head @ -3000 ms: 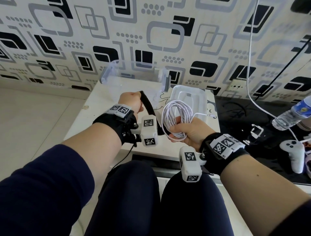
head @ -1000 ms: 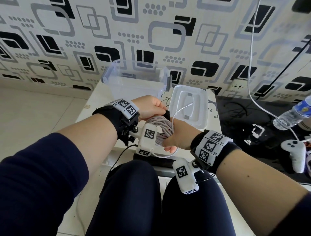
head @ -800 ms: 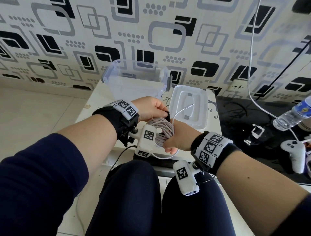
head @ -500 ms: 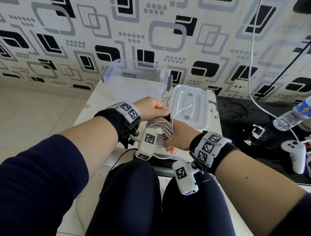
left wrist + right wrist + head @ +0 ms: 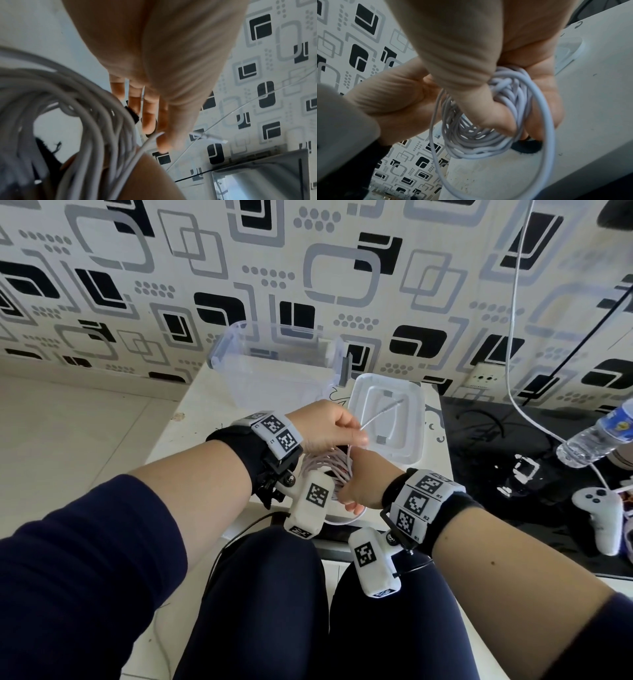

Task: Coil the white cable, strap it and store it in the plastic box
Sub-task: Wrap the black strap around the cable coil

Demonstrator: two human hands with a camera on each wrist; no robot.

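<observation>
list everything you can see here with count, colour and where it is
coiled white cable: 1, white, held between both hands above the table's near edge
black strap: 1, black, under the coil by the right fingers
clear plastic box: 1, transparent, far end of the white table
white box lid: 1, white, on the table right of the box
plastic water bottle: 1, clear with blue label, far right
white game controller: 1, white, on the dark surface at right
hanging white cord: 1, white, along the wall at right
left hand: 1, on top of the coil, fingers straight
right hand: 1, gripping the coil
</observation>
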